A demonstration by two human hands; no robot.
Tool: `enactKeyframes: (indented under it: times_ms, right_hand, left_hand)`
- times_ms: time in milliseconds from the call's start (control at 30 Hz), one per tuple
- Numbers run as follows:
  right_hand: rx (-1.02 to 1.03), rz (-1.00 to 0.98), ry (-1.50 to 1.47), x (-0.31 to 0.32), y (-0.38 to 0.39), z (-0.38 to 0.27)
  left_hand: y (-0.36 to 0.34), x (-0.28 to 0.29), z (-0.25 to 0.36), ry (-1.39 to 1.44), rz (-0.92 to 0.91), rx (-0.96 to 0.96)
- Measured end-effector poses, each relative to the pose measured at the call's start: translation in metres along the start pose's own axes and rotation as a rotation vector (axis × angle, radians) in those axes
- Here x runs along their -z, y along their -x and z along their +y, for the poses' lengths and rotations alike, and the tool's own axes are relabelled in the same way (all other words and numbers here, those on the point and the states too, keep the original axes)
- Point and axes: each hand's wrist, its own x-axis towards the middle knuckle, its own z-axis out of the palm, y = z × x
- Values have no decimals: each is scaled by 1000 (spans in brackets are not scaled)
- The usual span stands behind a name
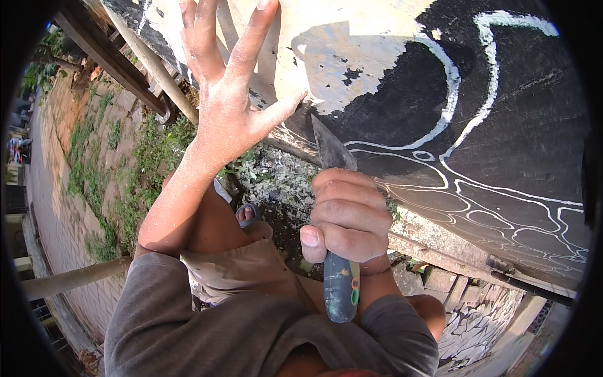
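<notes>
My left hand (pixel 223 103) is raised with its fingers spread, its skin covered in pale dust. It lies against or just in front of the painted wall (pixel 521 151); contact is hard to tell. Wrapped round the dark handle of a scraper (pixel 336 147) are the fingers of my right hand (pixel 352 217). The grey metal blade points up at the wall, its tip close to the lower edge of a bare patch (pixel 352 56). That patch is cream and flaking, while the surface around it is black with white curved lines.
Pale paint flakes (pixel 282 179) litter the ground below the wall, near my sandalled foot (pixel 247 213). A wooden pole (pixel 157 63) and a dark beam (pixel 113 53) slant at upper left. Another pole (pixel 75 276) runs behind my left arm. Grass and a paved path (pixel 56 188) lie left.
</notes>
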Motion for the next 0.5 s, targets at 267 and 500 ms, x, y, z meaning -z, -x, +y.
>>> enactKeyframes:
  times_ms: [267,500]
  right_hand:
    - [26,3,3,5,4,0]
    - [-15,1,-13,9,-2,-6]
  left_hand:
    - [-3,-3,2,22,18,-26]
    - [-3,-1,2,6,11,-19]
